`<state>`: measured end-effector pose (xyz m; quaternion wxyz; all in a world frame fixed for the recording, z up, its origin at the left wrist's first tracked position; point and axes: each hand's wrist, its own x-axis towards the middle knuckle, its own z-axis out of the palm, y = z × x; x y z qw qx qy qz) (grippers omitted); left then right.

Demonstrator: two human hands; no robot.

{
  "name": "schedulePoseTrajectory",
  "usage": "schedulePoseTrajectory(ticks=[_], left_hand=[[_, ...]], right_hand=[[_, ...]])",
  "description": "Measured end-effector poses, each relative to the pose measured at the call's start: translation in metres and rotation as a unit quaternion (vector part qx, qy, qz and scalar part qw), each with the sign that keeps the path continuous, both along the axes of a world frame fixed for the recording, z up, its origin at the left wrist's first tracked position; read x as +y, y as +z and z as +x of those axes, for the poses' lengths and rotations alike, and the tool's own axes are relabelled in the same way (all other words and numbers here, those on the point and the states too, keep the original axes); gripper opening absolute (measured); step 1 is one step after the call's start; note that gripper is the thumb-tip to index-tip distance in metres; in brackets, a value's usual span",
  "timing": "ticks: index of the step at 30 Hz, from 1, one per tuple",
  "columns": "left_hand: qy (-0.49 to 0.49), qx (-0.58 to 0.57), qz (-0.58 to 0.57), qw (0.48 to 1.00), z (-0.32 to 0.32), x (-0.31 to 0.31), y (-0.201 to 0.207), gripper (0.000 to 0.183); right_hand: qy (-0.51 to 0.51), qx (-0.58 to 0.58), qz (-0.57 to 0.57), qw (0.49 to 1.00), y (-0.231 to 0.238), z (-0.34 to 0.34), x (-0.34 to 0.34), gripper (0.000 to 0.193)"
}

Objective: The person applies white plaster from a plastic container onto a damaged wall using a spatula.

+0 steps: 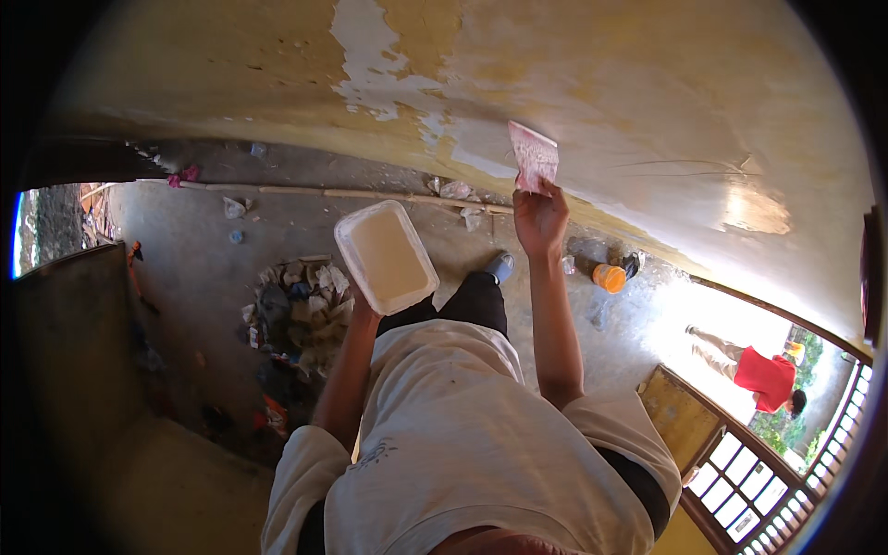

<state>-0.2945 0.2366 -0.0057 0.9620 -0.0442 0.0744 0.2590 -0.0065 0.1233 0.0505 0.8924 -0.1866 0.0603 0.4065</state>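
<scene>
My right hand [539,217] is raised and grips a flat pinkish scraper blade [534,155], whose edge is pressed against the yellow wall [647,102] beside a patch of white filler [388,83]. My left hand [359,305] holds a white rectangular tub [386,256] from below; the tub holds pale creamy paste. Below both hands I see my light shirt, dark trousers and one grey shoe [500,266] on the concrete floor.
A heap of torn paper and rubbish [296,310] lies on the floor to the left. An orange container [610,277] stands near the wall base. A long stick [351,193] lies along the wall. A person in a red top [763,375] bends outside a barred gate [749,481].
</scene>
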Motion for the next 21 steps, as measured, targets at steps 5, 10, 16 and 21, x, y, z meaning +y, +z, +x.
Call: schedulePoseTrajectory(ticks=[5, 10, 16, 21], left_hand=[[-0.001, 0.028, 0.008, 1.0, -0.006, -0.001, -0.001, 0.068], [0.017, 0.074, 0.01, 0.997, -0.032, -0.009, -0.007, 0.067], [0.016, 0.112, 0.006, 0.994, -0.035, 0.001, -0.019, 0.067], [0.025, 0.107, 0.005, 0.994, -0.026, -0.005, -0.017, 0.067]], right_hand=[[0.041, 0.057, -0.12, 0.99, -0.133, 0.001, -0.025, 0.017], [0.09, 0.045, -0.246, 0.964, -0.216, 0.005, 0.014, 0.01], [0.023, -0.037, -0.18, 0.983, -0.21, 0.045, 0.079, 0.009], [-0.041, -0.013, -0.119, 0.992, -0.13, 0.031, 0.053, 0.012]])
